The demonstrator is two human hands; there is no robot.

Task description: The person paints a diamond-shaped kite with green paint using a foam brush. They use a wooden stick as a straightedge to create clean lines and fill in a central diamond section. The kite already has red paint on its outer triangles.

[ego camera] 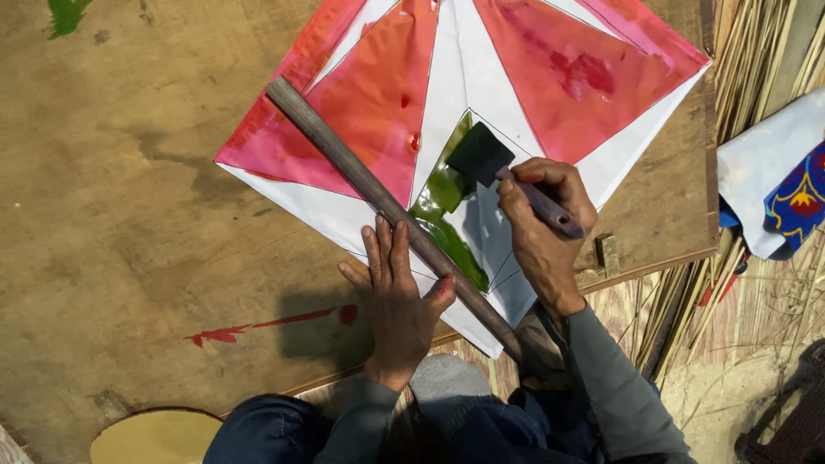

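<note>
Right hand (543,225) grip clamps brush (503,169), head at 10 o'clock on kite (550,86). Left hand (397,296), fingers flat and apart, pins rod (391,210), axis 10-to-4 o'clock.

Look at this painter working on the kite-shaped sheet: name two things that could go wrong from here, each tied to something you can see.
1. The left hand presses the wooden stick as a guide; if it slips, the foam brush in the right hand may carry green paint over the drawn line.
2. The red panels look wet, so the stick lying across one could smear red onto the white strips.
</note>
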